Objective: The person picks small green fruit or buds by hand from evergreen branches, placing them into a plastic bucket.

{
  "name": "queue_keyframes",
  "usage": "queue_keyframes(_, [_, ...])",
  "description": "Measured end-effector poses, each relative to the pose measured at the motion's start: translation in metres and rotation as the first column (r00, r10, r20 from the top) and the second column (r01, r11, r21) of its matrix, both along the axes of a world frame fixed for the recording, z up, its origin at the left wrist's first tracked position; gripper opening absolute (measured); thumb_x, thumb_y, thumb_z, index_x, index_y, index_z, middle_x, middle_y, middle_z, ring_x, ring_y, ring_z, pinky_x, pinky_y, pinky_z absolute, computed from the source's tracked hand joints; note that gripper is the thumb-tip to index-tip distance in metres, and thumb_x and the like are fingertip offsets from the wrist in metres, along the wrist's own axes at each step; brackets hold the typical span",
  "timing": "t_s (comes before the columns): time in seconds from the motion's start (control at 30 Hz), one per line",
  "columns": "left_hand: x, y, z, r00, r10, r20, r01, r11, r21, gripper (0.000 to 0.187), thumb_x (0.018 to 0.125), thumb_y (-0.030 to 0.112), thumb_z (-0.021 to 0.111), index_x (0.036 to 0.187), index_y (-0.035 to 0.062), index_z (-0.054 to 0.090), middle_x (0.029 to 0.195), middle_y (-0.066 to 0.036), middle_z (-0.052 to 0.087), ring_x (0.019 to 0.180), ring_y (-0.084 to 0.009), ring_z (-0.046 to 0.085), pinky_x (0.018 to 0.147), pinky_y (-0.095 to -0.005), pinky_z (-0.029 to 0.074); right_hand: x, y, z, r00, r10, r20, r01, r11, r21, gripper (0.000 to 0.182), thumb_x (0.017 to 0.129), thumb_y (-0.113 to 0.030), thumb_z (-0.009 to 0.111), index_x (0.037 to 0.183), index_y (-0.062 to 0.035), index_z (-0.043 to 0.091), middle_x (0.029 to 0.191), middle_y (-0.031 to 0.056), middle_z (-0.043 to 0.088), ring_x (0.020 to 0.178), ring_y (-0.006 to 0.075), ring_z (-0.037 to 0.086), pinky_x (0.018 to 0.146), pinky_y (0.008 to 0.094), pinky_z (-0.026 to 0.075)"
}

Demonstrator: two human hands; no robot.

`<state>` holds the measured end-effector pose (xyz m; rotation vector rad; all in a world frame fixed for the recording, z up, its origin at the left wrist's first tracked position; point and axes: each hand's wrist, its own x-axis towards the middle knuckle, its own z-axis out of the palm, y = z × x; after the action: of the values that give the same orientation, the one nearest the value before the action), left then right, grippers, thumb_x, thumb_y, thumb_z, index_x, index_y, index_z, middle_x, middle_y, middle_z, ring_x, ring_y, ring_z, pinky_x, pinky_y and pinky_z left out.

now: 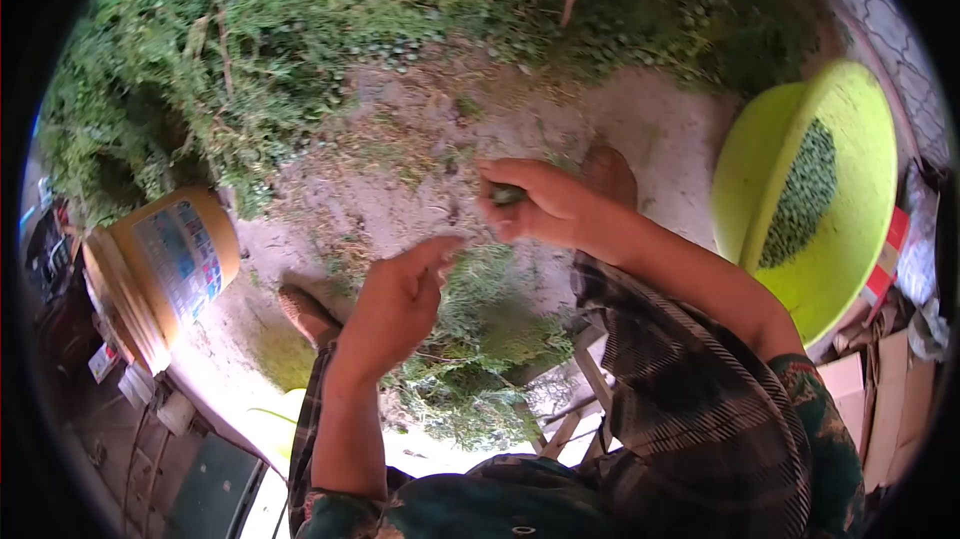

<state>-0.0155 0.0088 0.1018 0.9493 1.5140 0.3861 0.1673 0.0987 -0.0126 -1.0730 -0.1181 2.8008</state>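
Observation:
My right hand [540, 204] is closed on a small green pod [507, 195], pinched between thumb and fingers above my lap. My left hand [395, 304] hovers just below and left of it, fingers loosely spread, holding nothing that I can see. A bundle of green plant stalks [480, 349] lies across my lap under both hands. A bright yellow-green basin [850, 149] at the right holds a heap of small green peas [800, 194].
A big pile of leafy green plants [300, 29] covers the ground ahead. An orange tin with a printed label [170, 259] lies at the left. Bare sandy ground [640, 129] lies between them. Cardboard boxes [880, 399] sit at the lower right.

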Motion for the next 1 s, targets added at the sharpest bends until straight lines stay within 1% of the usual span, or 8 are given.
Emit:
queue_keyframes(0.1, [-0.039,0.016,0.008,0.802,-0.519,-0.296,0.379,0.824,-0.421,0.032,0.08,0.01,0.06,0.111,0.0051,0.062,0.093,-0.019,0.065,0.098,-0.0208,0.063,0.081,-0.0317,0.048,0.01,0.005,0.006,0.991,0.125,-0.051,-0.12,0.989,0.09,0.034,0.092,-0.036,0.052,0.077,-0.0053,0.052,0.063,0.0018,0.05,0.05,0.0109,0.048,0.042,0.0268,0.04])
queue_keyframes(0.13, [-0.048,0.023,-0.002,0.813,-0.384,-0.439,0.184,0.883,-0.432,0.029,0.081,0.011,0.061,0.11,0.0072,0.063,0.09,-0.021,0.066,0.085,-0.0281,0.065,0.073,-0.0356,0.049,0.009,0.005,0.007,0.99,0.128,-0.06,-0.122,0.988,0.095,0.034,0.092,-0.036,0.052,0.077,-0.0053,0.052,0.063,0.0018,0.05,0.05,0.0109,0.048,0.042,0.0268,0.04])
queue_keyframes(0.23, [-0.105,0.029,-0.096,0.599,0.236,-0.765,-0.001,0.956,0.295,0.021,0.085,0.009,0.054,0.1,-0.0014,0.064,0.089,-0.022,0.065,0.077,-0.0347,0.064,0.07,-0.0379,0.05,0.009,0.002,0.01,0.986,0.164,0.011,-0.164,0.976,0.143,0.036,0.092,-0.038,0.051,0.076,-0.006,0.05,0.064,0.0007,0.047,0.049,0.0088,0.045,0.04,0.0264,0.038])
queue_keyframes(0.43, [-0.137,0.073,-0.154,0.302,0.305,-0.903,-0.237,0.942,0.238,0.035,0.074,0.03,0.068,0.103,0.0109,0.06,0.102,-0.019,0.062,0.093,-0.0332,0.061,0.079,-0.0448,0.046,0.01,0.001,0.009,0.992,0.103,0.075,-0.112,0.986,0.125,0.033,0.09,-0.036,0.056,0.076,-0.0061,0.051,0.065,0.0005,0.05,0.048,0.0086,0.049,0.038,0.0241,0.04])
queue_keyframes(0.63, [-0.156,0.051,-0.178,0.444,0.376,-0.813,0.005,0.907,0.422,0.034,0.072,0.027,0.071,0.096,0.005,0.059,0.078,-0.017,0.065,0.068,-0.0344,0.063,0.058,-0.0387,0.05,0.006,0.0,0.007,0.992,0.118,0.05,-0.126,0.974,0.188,0.033,0.088,-0.036,0.059,0.077,-0.0057,0.051,0.065,0.0007,0.05,0.048,0.009,0.048,0.039,0.024,0.04])
queue_keyframes(0.77, [-0.148,0.02,-0.168,0.537,0.815,-0.215,-0.733,0.578,0.359,0.024,0.077,0.016,0.065,0.097,0.0047,0.058,0.079,-0.009,0.063,0.063,-0.0194,0.061,0.057,-0.0315,0.051,0.01,-0.002,0.003,0.993,0.104,0.049,-0.111,0.977,0.181,0.031,0.088,-0.034,0.059,0.079,-0.0055,0.051,0.066,0.0012,0.05,0.049,0.0091,0.049,0.039,0.0234,0.04])
queue_keyframes(0.83, [-0.153,0.0,-0.158,0.162,0.657,0.736,-0.875,0.441,-0.201,0.025,0.082,0.011,0.057,0.105,0.0021,0.055,0.086,-0.011,0.061,0.072,-0.0196,0.06,0.062,-0.0294,0.051,0.011,-0.004,0.002,0.994,0.103,0.043,-0.109,0.979,0.174,0.03,0.088,-0.034,0.059,0.08,-0.0055,0.052,0.066,0.0012,0.051,0.05,0.0092,0.05,0.039,0.0232,0.041])
queue_keyframes(1.0, [-0.11,0.007,-0.116,-0.057,0.45,0.891,-0.752,0.568,-0.335,0.033,0.087,0.013,0.047,0.115,-0.005,0.05,0.116,-0.023,0.051,0.112,-0.0338,0.048,0.092,-0.0415,0.045,0.008,-0.001,0.005,0.991,0.13,0.017,-0.131,0.969,0.21,0.03,0.089,-0.034,0.056,0.084,-0.0048,0.054,0.071,0.0019,0.053,0.055,0.0096,0.053,0.044,0.0243,0.045])
